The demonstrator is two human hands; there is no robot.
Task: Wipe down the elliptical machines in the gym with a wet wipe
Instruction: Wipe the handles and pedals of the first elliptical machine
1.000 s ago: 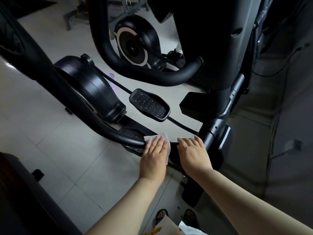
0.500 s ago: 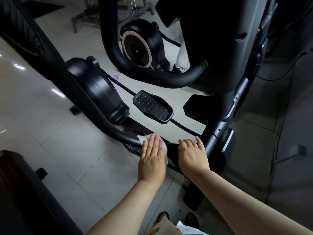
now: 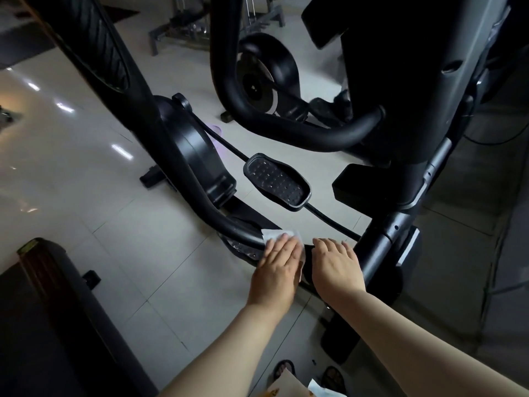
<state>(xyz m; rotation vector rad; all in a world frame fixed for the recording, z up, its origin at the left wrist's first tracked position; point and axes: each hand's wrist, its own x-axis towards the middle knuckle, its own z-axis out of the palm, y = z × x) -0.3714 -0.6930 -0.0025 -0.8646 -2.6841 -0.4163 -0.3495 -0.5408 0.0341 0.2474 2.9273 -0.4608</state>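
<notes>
Down near the floor, the left hand (image 3: 274,270) lies flat on a white wet wipe (image 3: 279,234), its fingers straight and pressed together, holding the wipe against the curved black bar (image 3: 220,217) of the elliptical machine (image 3: 400,81). Only the far edge and the right edge of the wipe show from under the hand; the rest is covered by the palm and fingers. Just beside it, apart by a narrow gap, the right hand (image 3: 336,265) rests palm down on the same bar closer to the upright post (image 3: 380,239), fingers side by side and only slightly bent at the tips, holding nothing. Beyond the hands a studded black pedal (image 3: 276,181) sits tilted on its thin rail, and to its left is the rounded black wheel housing (image 3: 194,150). A second thick bar (image 3: 300,130) sweeps across above the pedal and joins the machine's body. Farther back stands another machine (image 3: 266,75) with a round wheel cover. All of it stands on a pale tiled floor (image 3: 100,224) that carries bright reflections at the left. At the bottom edge, toes in dark sandals (image 3: 283,368) show, with a pale paper packet (image 3: 283,385) in front of them, its print too small to read.
</notes>
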